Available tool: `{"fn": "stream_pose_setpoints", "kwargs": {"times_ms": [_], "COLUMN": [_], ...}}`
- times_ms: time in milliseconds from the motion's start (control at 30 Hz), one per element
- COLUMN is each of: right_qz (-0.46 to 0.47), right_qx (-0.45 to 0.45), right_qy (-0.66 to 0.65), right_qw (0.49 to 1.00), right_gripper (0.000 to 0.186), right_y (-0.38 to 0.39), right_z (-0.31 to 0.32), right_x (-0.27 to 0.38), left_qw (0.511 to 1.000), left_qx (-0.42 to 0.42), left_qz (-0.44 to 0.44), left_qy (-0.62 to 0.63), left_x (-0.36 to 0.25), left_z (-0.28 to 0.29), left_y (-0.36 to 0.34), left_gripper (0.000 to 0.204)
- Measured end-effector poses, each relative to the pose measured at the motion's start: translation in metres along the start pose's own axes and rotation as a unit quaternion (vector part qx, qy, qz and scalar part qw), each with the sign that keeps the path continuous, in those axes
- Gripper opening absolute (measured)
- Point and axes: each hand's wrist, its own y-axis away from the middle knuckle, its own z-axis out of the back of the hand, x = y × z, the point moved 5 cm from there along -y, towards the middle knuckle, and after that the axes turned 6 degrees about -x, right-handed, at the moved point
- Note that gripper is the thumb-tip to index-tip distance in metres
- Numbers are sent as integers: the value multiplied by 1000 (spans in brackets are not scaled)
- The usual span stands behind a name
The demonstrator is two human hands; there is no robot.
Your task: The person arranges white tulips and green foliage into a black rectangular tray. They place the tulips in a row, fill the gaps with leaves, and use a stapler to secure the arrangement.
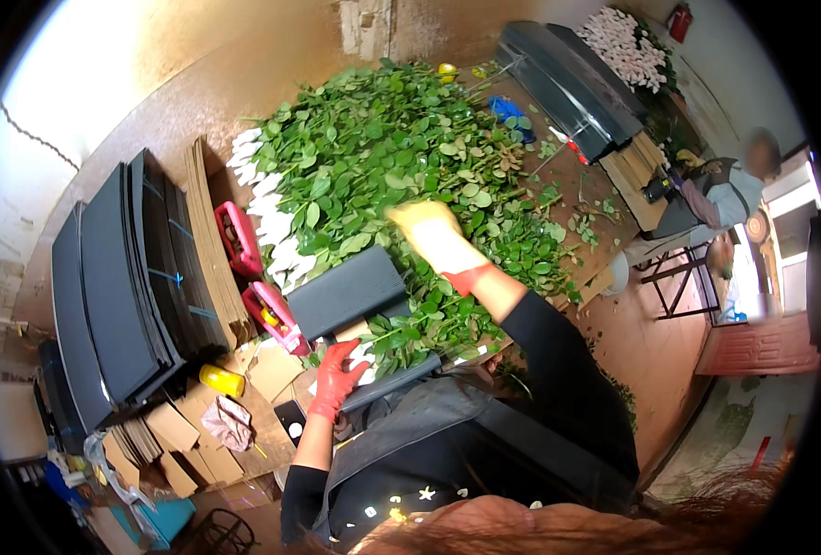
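Observation:
A broad heap of leafy green rose stems [364,157] covers the table, their heads in white sleeves [267,208] along the left side. My left hand [336,377], in a red glove, has its fingers and thumb closed around white-sleeved heads [362,356] near the table's front edge. Those stems lie by a dark grey open carton [392,384] close to my body. Beyond it, a dark grey box piece [349,294] rests tilted against the heap. My right hand [429,236], in a yellowish glove with a red cuff, reaches over the leaves; motion blur hides its fingers.
Stacked dark cardboard [119,287] stands at left beside pink tool-like holders [272,319]. A yellow can [222,380], crumpled cloth [228,423] and phone [290,421] lie nearer. Far right are a long dark carton [572,88], white flower heads [623,51] and a seated person [729,190].

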Motion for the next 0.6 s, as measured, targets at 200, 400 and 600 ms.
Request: {"fn": "stream_pose_setpoints", "kwargs": {"times_ms": [200,400,600], "right_qz": [7,130,198], "right_qx": [23,-169,-145], "right_qy": [39,-149,-66], "right_qw": [999,965,967], "right_gripper": [32,33,33], "right_y": [-54,-20,42], "right_z": [-59,51,127], "right_x": [-12,-14,23], "left_qw": [979,990,997], "left_qx": [-41,-78,-59], "left_qz": [-149,-100,-10], "left_qy": [-130,-59,-54], "left_x": [-17,-6,0], "left_z": [9,-11,-7], "left_y": [-8,-14,-8], "left_gripper": [35,25,37]}}
